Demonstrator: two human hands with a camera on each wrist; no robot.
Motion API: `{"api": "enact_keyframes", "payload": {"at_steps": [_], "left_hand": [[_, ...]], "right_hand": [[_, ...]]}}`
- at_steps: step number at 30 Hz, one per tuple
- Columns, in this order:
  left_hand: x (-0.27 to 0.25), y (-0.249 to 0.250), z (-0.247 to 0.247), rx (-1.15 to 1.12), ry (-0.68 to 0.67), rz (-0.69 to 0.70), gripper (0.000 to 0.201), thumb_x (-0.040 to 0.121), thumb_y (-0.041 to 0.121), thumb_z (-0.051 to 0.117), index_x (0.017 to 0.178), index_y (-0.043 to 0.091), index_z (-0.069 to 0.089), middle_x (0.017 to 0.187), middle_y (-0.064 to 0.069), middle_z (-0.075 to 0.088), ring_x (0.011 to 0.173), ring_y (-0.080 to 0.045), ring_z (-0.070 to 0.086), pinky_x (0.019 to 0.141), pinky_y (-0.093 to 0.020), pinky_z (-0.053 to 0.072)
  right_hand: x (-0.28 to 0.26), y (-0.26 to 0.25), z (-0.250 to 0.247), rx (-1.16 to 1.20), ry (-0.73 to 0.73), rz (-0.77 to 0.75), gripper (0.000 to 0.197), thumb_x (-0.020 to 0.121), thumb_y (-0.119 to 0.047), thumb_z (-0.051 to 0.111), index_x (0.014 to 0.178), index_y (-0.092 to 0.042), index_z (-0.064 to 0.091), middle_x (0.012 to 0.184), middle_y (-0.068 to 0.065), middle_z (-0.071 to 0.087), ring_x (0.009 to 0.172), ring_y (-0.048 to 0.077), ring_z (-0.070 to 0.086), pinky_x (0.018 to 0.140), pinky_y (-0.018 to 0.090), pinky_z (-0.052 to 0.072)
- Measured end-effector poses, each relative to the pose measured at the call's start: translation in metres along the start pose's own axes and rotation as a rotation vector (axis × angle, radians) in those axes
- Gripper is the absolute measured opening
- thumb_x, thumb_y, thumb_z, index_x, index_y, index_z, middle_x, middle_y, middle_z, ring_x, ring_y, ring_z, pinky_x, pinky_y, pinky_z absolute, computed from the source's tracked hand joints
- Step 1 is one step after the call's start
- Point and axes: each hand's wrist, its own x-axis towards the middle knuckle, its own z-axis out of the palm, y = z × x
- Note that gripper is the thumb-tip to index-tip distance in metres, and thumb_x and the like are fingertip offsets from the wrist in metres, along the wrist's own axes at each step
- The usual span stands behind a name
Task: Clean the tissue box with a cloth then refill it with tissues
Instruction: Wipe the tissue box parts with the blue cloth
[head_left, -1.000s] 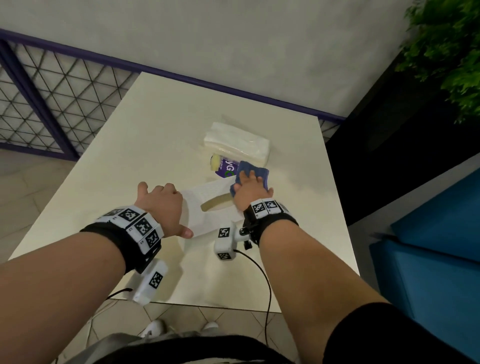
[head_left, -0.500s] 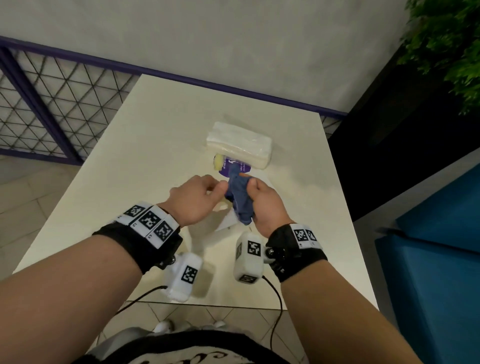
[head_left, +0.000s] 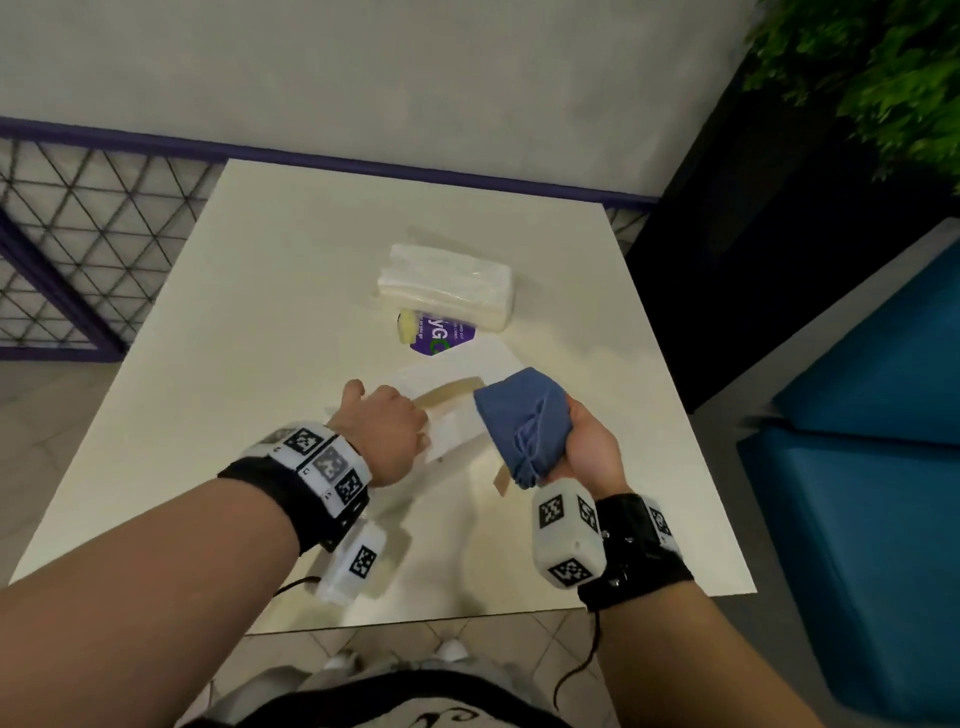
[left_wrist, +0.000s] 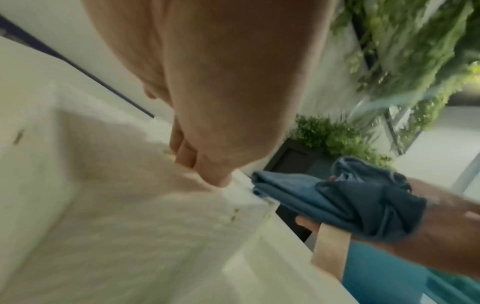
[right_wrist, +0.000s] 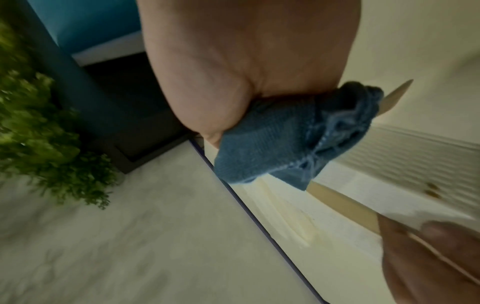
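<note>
Since the earlier frame the white cardboard tissue box (head_left: 457, 410) has been tipped up off the cream worktop (head_left: 270, 291). From the head, the left hand (head_left: 387, 434) grips its near edge; the right hand (head_left: 582, 447) clutches the bunched blue cloth (head_left: 524, 415) against the box. Beyond the box lies the wrapped white tissue pack (head_left: 447, 286). The left wrist shows fingers (left_wrist: 187, 152) curled over the box wall (left_wrist: 145, 205). The right wrist shows the cloth (right_wrist: 285, 135) gripped tight.

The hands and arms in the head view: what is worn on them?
Both forearms are bare. Each wrist has a black band with white square-code markers, and a white camera block with black codes below it. A thin black cable hangs from the right one.
</note>
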Motion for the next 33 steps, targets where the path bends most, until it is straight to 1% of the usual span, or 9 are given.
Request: {"api": "enact_keyframes", "payload": {"at_steps": [3, 6, 10, 16, 19, 23, 25, 27, 33], "left_hand": [[0.001, 0.004, 0.010, 0.108, 0.035, 0.059, 0.035, 0.097, 0.031, 0.030, 0.129, 0.021, 0.040, 0.125, 0.002, 0.055, 0.126, -0.021, 0.034, 0.094, -0.045, 0.025], [0.003, 0.007, 0.013, 0.097, 0.113, 0.119, 0.047, 0.100, 0.032, 0.027, 0.144, 0.019, 0.022, 0.129, 0.000, 0.053, 0.123, -0.021, 0.037, 0.095, -0.040, 0.028], [0.001, 0.010, 0.012, 0.056, 0.041, 0.211, 0.054, 0.101, 0.026, 0.022, 0.152, 0.023, 0.001, 0.137, 0.000, 0.047, 0.105, -0.024, 0.057, 0.092, -0.037, 0.030], [0.008, -0.004, -0.005, -0.432, 0.011, 0.112, 0.049, 0.103, 0.025, 0.027, 0.151, 0.031, 0.018, 0.146, -0.005, 0.043, 0.126, -0.027, 0.046, 0.103, -0.038, 0.029], [0.008, -0.016, -0.034, -0.656, 0.069, 0.136, 0.049, 0.103, 0.029, 0.028, 0.152, 0.024, 0.019, 0.152, -0.005, 0.038, 0.136, -0.023, 0.038, 0.113, -0.032, 0.025], [0.007, -0.019, -0.074, -0.850, 0.198, 0.119, 0.044, 0.103, 0.024, 0.033, 0.146, 0.018, 0.037, 0.145, 0.002, 0.045, 0.130, -0.013, 0.044, 0.101, -0.016, 0.028], [0.002, -0.019, -0.087, -0.942, 0.224, 0.130, 0.036, 0.103, 0.019, 0.035, 0.137, 0.018, 0.049, 0.130, 0.004, 0.056, 0.116, -0.009, 0.050, 0.093, -0.015, 0.033], [-0.005, -0.022, -0.092, -1.025, 0.234, 0.139, 0.037, 0.102, 0.016, 0.037, 0.137, 0.021, 0.049, 0.129, 0.009, 0.055, 0.120, -0.006, 0.048, 0.100, -0.019, 0.034], [-0.017, -0.025, -0.089, -1.061, 0.221, 0.103, 0.041, 0.101, 0.013, 0.040, 0.142, 0.019, 0.043, 0.138, 0.015, 0.043, 0.129, -0.001, 0.036, 0.105, -0.017, 0.022]], "right_hand": [[-0.004, -0.010, -0.020, 0.136, 0.092, 0.086, 0.028, 0.094, -0.024, 0.045, 0.115, -0.007, 0.051, 0.099, 0.016, 0.058, 0.072, 0.029, 0.064, 0.050, 0.032, 0.054], [-0.003, -0.016, -0.030, 0.199, 0.125, 0.017, 0.043, 0.098, -0.035, 0.045, 0.125, -0.002, 0.052, 0.110, 0.015, 0.061, 0.084, 0.026, 0.062, 0.060, 0.031, 0.051], [-0.011, -0.026, -0.028, 0.243, 0.111, -0.098, 0.045, 0.099, -0.030, 0.044, 0.132, 0.000, 0.050, 0.091, 0.017, 0.063, 0.070, 0.030, 0.059, 0.060, 0.034, 0.049], [-0.026, -0.029, -0.013, 0.039, 0.035, -0.222, 0.027, 0.101, -0.032, 0.040, 0.114, -0.013, 0.056, 0.063, 0.012, 0.064, 0.046, 0.027, 0.058, 0.059, 0.039, 0.044], [-0.032, -0.024, 0.008, -0.246, -0.009, -0.424, 0.021, 0.096, -0.044, 0.044, 0.101, -0.035, 0.063, 0.078, 0.012, 0.067, 0.069, 0.032, 0.060, 0.069, 0.047, 0.045], [-0.042, -0.008, 0.059, -0.569, -0.330, -0.353, 0.071, 0.085, -0.071, 0.042, 0.146, -0.036, 0.035, 0.125, 0.007, 0.056, 0.117, 0.025, 0.051, 0.095, 0.044, 0.043], [-0.047, 0.008, 0.074, -0.989, -0.382, -0.531, 0.063, 0.100, -0.050, 0.031, 0.154, -0.031, 0.004, 0.163, -0.004, -0.001, 0.149, 0.013, -0.003, 0.122, 0.038, 0.008], [-0.041, 0.014, 0.074, -1.225, -0.368, -0.748, 0.060, 0.104, -0.037, 0.027, 0.150, -0.032, -0.011, 0.152, -0.013, -0.030, 0.140, 0.007, -0.030, 0.118, 0.031, -0.011], [0.022, -0.051, 0.074, -1.133, -0.079, -0.722, 0.058, 0.104, -0.037, 0.028, 0.153, -0.031, -0.002, 0.160, 0.006, -0.022, 0.148, 0.027, -0.019, 0.122, 0.045, 0.002]]}}
